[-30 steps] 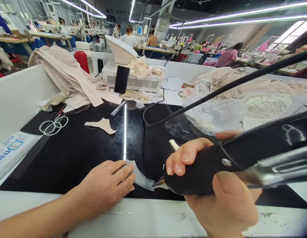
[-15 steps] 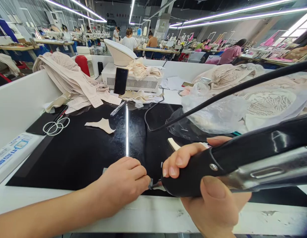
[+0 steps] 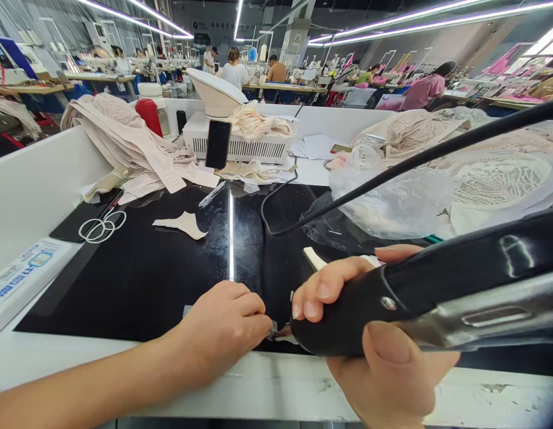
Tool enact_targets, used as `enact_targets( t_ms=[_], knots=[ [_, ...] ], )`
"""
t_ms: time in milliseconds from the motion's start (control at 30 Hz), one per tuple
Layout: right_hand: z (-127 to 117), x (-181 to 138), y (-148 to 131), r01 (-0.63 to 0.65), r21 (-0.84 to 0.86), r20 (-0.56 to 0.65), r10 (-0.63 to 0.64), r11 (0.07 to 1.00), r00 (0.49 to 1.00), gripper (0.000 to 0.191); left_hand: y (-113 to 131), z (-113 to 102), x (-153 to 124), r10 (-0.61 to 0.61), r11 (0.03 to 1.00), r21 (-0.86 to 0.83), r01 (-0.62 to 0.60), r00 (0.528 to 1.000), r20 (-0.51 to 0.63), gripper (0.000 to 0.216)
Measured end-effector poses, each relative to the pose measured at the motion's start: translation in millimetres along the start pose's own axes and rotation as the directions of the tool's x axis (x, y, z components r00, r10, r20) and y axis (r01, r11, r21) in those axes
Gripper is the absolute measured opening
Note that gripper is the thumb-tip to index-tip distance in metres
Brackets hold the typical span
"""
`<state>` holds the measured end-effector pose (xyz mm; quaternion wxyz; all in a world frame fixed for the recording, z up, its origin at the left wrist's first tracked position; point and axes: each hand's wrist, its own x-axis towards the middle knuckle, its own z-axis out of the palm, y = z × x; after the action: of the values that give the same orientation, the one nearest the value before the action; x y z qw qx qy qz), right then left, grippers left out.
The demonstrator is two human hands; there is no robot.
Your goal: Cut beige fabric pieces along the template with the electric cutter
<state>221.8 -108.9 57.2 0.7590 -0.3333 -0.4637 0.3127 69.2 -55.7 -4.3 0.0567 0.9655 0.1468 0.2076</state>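
My right hand (image 3: 384, 357) is wrapped round the black handle of a corded hand tool (image 3: 446, 286); its tip rests near the front edge of the black work surface (image 3: 137, 268). My left hand (image 3: 223, 328) is curled, its fingertips pinching a small grey fabric piece (image 3: 273, 329) right at the tool's tip. Most of that piece is hidden under the fingers. The tool's black cable (image 3: 419, 158) arcs away to the upper right.
A beige fabric scrap (image 3: 182, 224) and white scissors (image 3: 101, 226) lie farther back on the left. A phone (image 3: 217, 145) leans on a white machine (image 3: 241, 143). Beige fabric piles (image 3: 120, 137) sit at left, bagged lace pieces (image 3: 437, 179) at right. People work at distant tables.
My left hand went from lying flat on the translucent fabric piece to a curled pinch at the tool's tip, drawing the piece in. My right hand and tool shifted slightly left.
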Motion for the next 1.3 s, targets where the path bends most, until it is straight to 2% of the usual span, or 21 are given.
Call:
enact_targets(
  t_ms=[200,400,567,833,1000,1300],
  knots=[
    [-1.2,0.7,-1.2,0.000,-0.023,-0.003,0.000,1.000,1.000,0.039,7.6,-4.0,-3.7,0.091,0.987,0.140,-0.079,0.992,-0.082,0.014],
    [-1.7,-1.1,-1.4,0.017,-0.043,-0.010,-0.017,0.999,1.000,0.037,11.5,-0.7,-5.2,0.104,0.969,0.235,-0.078,0.989,-0.102,0.017],
    [-2.6,1.3,-4.5,0.004,-0.043,-0.026,-0.005,0.999,1.000,0.038,10.2,3.4,-10.0,0.105,0.966,0.242,-0.085,0.992,-0.069,0.012],
    [0.8,3.9,-0.6,0.021,-0.011,-0.090,-0.022,1.000,0.996,0.038,11.9,2.9,-14.5,0.118,0.967,0.237,-0.091,0.987,-0.105,0.015],
    [0.5,3.0,0.2,0.029,-0.044,-0.068,-0.031,0.999,0.997,0.038,13.4,2.8,-14.8,0.125,0.963,0.254,-0.092,0.986,-0.115,0.016],
    [-0.2,0.7,2.4,0.013,-0.007,-0.047,-0.013,1.000,0.999,0.039,16.0,3.1,-14.7,0.126,0.967,0.243,-0.082,0.977,-0.172,0.017]
  ],
)
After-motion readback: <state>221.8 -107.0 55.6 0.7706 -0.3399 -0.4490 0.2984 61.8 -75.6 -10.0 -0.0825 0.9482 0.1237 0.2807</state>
